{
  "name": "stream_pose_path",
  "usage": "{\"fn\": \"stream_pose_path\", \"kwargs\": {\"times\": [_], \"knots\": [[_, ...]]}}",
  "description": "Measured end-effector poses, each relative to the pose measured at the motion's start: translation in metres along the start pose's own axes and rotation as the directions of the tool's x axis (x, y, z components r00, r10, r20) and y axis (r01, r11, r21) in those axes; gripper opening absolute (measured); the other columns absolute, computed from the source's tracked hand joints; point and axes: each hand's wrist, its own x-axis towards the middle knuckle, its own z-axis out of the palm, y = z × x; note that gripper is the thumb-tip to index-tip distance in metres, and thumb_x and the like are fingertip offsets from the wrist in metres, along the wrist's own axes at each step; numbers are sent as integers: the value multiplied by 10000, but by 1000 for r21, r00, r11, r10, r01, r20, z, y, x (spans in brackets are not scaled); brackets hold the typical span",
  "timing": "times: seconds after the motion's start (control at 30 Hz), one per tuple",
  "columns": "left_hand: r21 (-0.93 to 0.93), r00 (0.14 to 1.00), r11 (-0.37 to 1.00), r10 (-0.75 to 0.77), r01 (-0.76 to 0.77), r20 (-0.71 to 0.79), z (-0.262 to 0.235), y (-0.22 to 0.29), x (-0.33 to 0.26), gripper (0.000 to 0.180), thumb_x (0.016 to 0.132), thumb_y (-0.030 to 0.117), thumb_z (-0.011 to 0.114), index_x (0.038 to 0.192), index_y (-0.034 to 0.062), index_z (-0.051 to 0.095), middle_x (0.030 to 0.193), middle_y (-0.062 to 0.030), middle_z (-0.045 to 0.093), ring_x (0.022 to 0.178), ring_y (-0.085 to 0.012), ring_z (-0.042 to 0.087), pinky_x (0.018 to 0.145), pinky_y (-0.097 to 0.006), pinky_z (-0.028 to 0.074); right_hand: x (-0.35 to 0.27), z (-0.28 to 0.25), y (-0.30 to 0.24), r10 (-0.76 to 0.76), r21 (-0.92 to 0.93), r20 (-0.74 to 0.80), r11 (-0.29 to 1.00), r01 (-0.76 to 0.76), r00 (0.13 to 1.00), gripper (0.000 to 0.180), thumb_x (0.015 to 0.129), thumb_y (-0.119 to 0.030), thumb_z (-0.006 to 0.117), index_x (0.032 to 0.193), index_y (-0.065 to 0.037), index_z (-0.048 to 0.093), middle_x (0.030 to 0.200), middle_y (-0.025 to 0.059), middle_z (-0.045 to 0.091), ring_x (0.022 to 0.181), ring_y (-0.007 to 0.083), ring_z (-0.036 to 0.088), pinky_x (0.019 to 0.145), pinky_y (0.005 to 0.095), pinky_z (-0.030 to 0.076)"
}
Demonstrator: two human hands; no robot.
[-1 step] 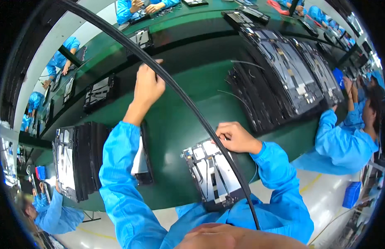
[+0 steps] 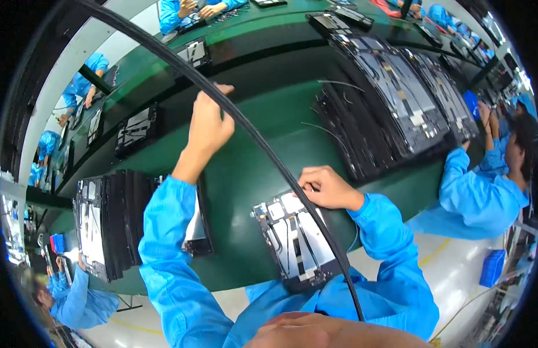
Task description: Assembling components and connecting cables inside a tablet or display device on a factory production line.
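An opened tablet (image 2: pixel 306 255), with grey batteries, black ribbon cables and small boards bared, lies tilted at the table's front edge before me. My right hand (image 2: pixel 328 189) is at its top right corner, fingers curled and thumb and forefinger pinched together. What sits in that pinch is too small to make out. Farther off to the left, my left hand (image 2: pixel 209 124) is stretched out over the green table (image 2: pixel 245 156), with one finger extended and the thumb apart. A black cable (image 2: pixel 257 139) crosses the view and hides part of its fingers. Beneath my left forearm lies another opened tablet (image 2: pixel 196 229), half covered.
A stack of tablets (image 2: pixel 115 223) stands at the left. Larger stacks (image 2: pixel 390 98) fill the right side, with loose thin wires beside them. Along the dark strip beyond are single tablets (image 2: pixel 136 130). A co-worker in blue (image 2: pixel 483 185) sits at right; others work around.
My left hand has shifted slightly to the right. The right hand and the tablet before me look almost the same.
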Motion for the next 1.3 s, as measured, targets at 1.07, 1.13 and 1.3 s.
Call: {"fn": "stream_pose_path", "kwargs": {"times": [1.07, 1.13, 1.3], "knots": [[-125, 955, 949, 296, -290, 29, -53, 155, -244, 346, 657, -3, 763, 996, 16, 825, 1044, -103, 798, 906, -284, 748, 742, -402, 590, -1, 51, -38, -621, -240, 60, 751, 615, 781, 270, 815, 19, 767, 1057, -78, 837, 985, 64, 690, 962, 307, 638, 863, 413, 519], [-136, 954, 945, 299, -297, -9, -49, 152, -247, 341, 649, 10, 760, 984, 15, 821, 1021, -103, 794, 890, -275, 743, 736, -399, 587, -7, 66, -43, -576, -236, 155, 767, 596, 803, 247, 810, -3, 771, 1029, -97, 838, 1107, 68, 710, 1064, 308, 639, 903, 437, 523], [-197, 937, 916, 346, -349, -53, -53, 160, -248, 343, 613, 41, 757, 951, 10, 802, 969, -103, 777, 828, -276, 727, 668, -392, 560, -8, 68, -43, -478, -208, 324, 805, 555, 816, 153, 822, -80, 835, 968, -128, 825, 1246, 73, 694, 1216, 326, 600, 1010, 489, 500]]}}
